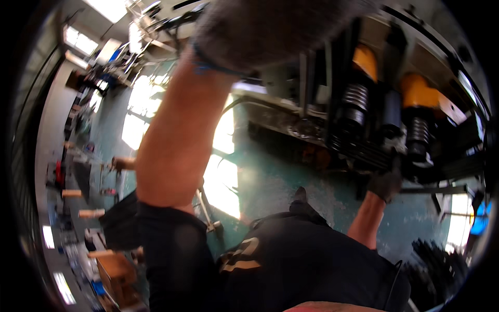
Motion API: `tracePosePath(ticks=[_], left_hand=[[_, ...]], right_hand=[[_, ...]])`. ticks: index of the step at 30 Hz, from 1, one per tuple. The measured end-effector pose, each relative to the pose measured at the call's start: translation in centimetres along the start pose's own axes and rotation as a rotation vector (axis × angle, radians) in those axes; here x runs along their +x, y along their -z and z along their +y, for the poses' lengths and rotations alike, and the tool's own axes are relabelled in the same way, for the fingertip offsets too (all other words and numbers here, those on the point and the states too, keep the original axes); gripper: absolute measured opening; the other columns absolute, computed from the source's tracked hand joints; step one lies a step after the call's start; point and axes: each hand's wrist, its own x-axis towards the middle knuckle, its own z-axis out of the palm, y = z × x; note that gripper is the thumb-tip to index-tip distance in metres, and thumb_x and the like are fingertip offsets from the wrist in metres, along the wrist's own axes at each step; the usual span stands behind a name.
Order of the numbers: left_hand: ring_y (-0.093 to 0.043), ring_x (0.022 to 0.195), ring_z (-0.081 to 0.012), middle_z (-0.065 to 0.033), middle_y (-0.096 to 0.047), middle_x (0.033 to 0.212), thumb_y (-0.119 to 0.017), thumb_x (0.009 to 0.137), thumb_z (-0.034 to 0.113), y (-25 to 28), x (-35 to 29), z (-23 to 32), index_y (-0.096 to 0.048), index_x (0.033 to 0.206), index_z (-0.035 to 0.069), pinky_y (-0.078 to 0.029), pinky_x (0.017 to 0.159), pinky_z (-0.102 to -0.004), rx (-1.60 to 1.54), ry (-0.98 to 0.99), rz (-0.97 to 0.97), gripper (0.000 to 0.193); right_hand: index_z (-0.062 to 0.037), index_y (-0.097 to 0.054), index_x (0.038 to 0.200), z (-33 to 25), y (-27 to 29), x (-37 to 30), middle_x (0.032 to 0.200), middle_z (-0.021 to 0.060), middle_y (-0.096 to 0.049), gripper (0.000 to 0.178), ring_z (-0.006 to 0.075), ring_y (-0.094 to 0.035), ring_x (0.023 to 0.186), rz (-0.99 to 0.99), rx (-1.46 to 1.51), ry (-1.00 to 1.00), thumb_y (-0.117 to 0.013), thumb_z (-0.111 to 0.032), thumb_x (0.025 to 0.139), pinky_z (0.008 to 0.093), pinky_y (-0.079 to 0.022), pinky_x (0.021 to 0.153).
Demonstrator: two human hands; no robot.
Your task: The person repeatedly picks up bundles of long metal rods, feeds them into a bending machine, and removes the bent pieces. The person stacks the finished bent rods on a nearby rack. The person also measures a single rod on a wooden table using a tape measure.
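My left arm rises close to the camera, and my left hand [270,26] is in a grey knit glove at the top of the picture; its fingers are cut off by the frame edge. My right hand [385,183], in a dark glove, reaches forward and presses against the underside of a large machine [364,119]. That machine has two orange caps [418,91] and black ribbed cylinders [355,101]. The blur hides whether the right fingers grip any part. I wear dark clothing, and one shoe [300,195] shows on the floor.
A green painted floor [270,182] carries bright sunlight patches. At the left stand benches with several wooden handles [91,213] and a cardboard box [117,270]. A dark pile of ribbed parts [434,265] lies at the lower right. Ceiling lights show at the upper left.
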Motion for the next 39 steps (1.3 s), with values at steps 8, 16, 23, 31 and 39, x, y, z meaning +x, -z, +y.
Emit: tracePosePath(ticks=[8,16,23,31,39], left_hand=[[-0.070,0.072,-0.0141,-0.0044,-0.070,0.078,-0.071,0.091,0.011,8.7,-22.3,-0.1,-0.067,0.100,0.006,-0.058,0.067,-0.0327,0.027,0.068,0.618,0.011],[-0.075,0.091,-0.0171,-0.0120,-0.075,0.096,-0.067,0.096,-0.006,8.5,-48.1,6.5,-0.061,0.121,-0.002,-0.062,0.080,-0.0308,0.173,0.185,1.329,0.026],[-0.072,0.087,-0.0192,-0.0131,-0.073,0.096,-0.064,0.092,-0.010,-0.6,-60.0,17.8,-0.061,0.118,0.001,-0.059,0.081,-0.0330,0.472,0.156,1.903,0.028],[-0.072,0.087,-0.0335,-0.0176,-0.069,0.095,-0.058,0.091,-0.006,-8.7,-68.3,26.0,-0.058,0.118,-0.001,-0.061,0.083,-0.0458,0.579,-0.024,2.456,0.028],[-0.069,0.089,-0.0300,-0.0151,-0.068,0.098,-0.059,0.096,-0.003,-14.9,-86.6,38.6,-0.063,0.109,-0.005,-0.058,0.088,-0.0419,0.583,-0.427,2.601,0.013]], right_hand=[[0.0119,-0.064,0.121,1.6,-4.4,-8.4,0.112,0.0179,-0.075,0.034,0.0258,-0.075,0.098,-0.410,-0.178,0.333,-0.068,-0.018,0.105,0.0345,-0.063,0.089],[0.0088,-0.066,0.120,5.5,-17.3,-26.3,0.105,0.0157,-0.072,0.031,0.0250,-0.071,0.093,-0.984,0.056,-0.056,-0.071,-0.016,0.103,0.0371,-0.061,0.085],[0.0050,-0.068,0.116,7.2,-20.1,-42.2,0.099,0.0115,-0.072,0.023,0.0203,-0.069,0.087,-1.645,0.115,-0.256,-0.070,-0.014,0.103,0.0346,-0.058,0.082],[-0.0014,-0.067,0.111,-1.9,-15.6,-61.2,0.092,0.0020,-0.067,0.012,0.0109,-0.064,0.081,-2.126,0.225,-0.159,-0.066,-0.010,0.103,0.0268,-0.053,0.074],[-0.0055,-0.072,0.115,-21.8,-3.1,-83.6,0.095,0.0075,-0.075,0.027,0.0195,-0.071,0.089,-1.906,1.008,1.172,-0.065,-0.026,0.100,0.0356,-0.056,0.079]])
